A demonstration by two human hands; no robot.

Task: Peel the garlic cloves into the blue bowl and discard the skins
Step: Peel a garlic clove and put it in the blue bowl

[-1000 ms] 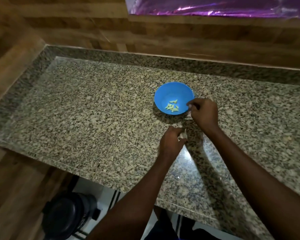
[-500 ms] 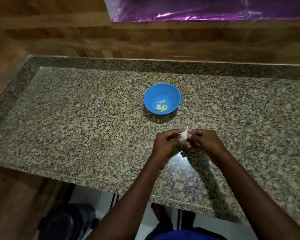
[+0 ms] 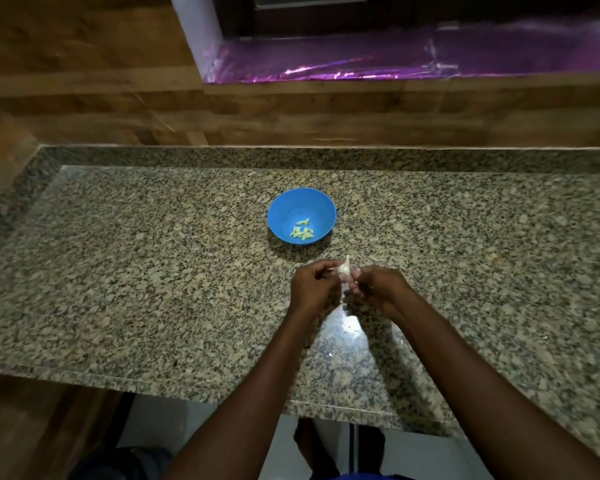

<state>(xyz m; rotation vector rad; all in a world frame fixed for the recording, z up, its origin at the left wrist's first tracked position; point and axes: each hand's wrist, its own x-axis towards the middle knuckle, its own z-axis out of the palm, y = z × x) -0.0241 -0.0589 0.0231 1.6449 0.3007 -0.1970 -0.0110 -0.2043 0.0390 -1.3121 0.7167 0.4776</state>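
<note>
Both hands' fingers point(image 3: 328, 273) pinching garlic clove point(image 3: 344, 274), blue bowl point(image 3: 302, 215) just beyond, granite counter point(image 3: 153, 271) beneath

It looked like a kitchen in a home. A long speckled stone counter point(image 3: 153, 271) ran along a wall of brown wood point(image 3: 291, 112). A small blue bowl point(image 3: 284, 209) with bits of peeled garlic point(image 3: 302, 233) in it sat on the counter. Behind the wall was a window ledge point(image 3: 395, 60) covered with shiny purple plastic. Pale floor tiles point(image 3: 160, 420) showed under the counter.
</note>
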